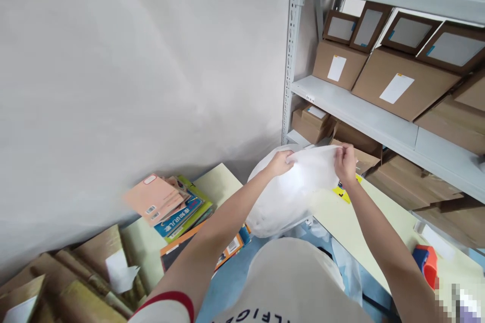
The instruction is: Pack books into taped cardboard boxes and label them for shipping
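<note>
A white translucent wrapping sheet [284, 202], bunched into a rounded mass, stretches between my two hands over the pale table. My left hand [280, 163] pinches its upper edge near the middle. Farther right, my right hand [345, 164] grips the sheet's corner in closed fingers. Just below that hand, a flat yellow item [343, 194] with dark print lies on the table, partly hidden. Whether anything is inside the bunched sheet I cannot tell.
Left of my arms lie a stack of books [185, 214] and an orange book [231, 250]. Brown parcels [98, 262] crowd the lower left. A metal shelf [341, 98] with cardboard boxes [407, 81] rises at right. An orange and blue object [428, 262] sits right of my right arm.
</note>
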Available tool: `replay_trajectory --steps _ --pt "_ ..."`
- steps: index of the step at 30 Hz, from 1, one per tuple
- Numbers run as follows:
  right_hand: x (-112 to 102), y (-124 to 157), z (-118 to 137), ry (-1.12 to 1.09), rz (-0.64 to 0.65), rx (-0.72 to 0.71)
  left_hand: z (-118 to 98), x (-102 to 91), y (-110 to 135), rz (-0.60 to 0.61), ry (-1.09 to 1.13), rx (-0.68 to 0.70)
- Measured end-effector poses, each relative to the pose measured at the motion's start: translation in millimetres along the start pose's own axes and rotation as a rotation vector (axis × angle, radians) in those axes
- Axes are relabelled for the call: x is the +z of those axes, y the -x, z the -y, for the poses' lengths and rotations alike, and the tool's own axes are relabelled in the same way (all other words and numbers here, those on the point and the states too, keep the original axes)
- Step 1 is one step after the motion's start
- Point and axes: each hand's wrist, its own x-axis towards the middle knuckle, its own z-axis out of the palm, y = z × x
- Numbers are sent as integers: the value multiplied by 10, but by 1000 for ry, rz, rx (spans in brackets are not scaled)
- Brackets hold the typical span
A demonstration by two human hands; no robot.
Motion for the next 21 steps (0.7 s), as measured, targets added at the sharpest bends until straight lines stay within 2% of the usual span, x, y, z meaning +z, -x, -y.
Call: replay_trajectory --steps 2,4,7,10,12,14,16,18,21 --pt "-133 -78 -2 -23 -143 -24 23 -79 -13 -38 -80 -56" --pt "-245 -156 4 -72 -231 -68 -1 -155 -14 -102 -147 -80" --pt "-342 -250 60 -129 -226 -130 -147 -238 2 -171 -103 42" --pt "-408 -336 178 -219 -180 -145 -368 -266 7 -30 58 182" --pt "-507 -411 240 -272 -290 -145 -484 -268 -7 126 102 200" --pt "-677 -486 226 -282 -470 -141 -536 -269 -39 232 92 196" --pt "-896 -518 105 -298 -580 -112 -531 -261 -90 255 60 181" --pt "-1119 -461 -100 -340 -608 -55 -507 -226 -163 223 36 150" --pt "-1396 -185 -458 -321 -640 61 -522 -94 -296 154 -7 106"
